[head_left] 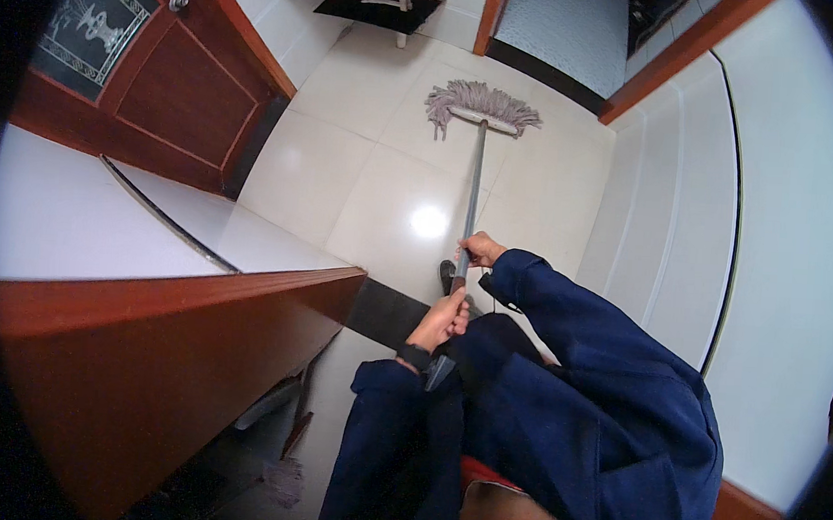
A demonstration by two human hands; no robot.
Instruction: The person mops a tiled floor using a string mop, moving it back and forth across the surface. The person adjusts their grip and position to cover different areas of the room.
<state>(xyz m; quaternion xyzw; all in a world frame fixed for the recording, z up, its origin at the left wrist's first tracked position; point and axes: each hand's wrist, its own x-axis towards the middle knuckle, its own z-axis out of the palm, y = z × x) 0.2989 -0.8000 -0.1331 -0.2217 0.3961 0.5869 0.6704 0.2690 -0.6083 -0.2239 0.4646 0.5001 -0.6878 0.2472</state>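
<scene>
A mop [476,183] with a grey metal pole stretches away from me across the tiled floor. Its greyish-pink strands lie spread on the tiles below a white crossbar, close to the far doorway. Higher on the pole, toward my body, my left hand [443,319] is wrapped round the handle's end; a dark band circles that wrist. My right hand [482,249] grips the pole a little farther out, fingers closed round it. The dark blue sleeves of both arms show. Part of a dark shoe [447,275] is visible beside the pole.
A brown wooden door [176,92] with a glass panel stands at the left. Nearer, a reddish-brown wooden frame [177,342] juts in. White panels [669,198] line the right side. At the back are a dark-shelved stand [378,11] and an open doorway [560,37] with a dark sill.
</scene>
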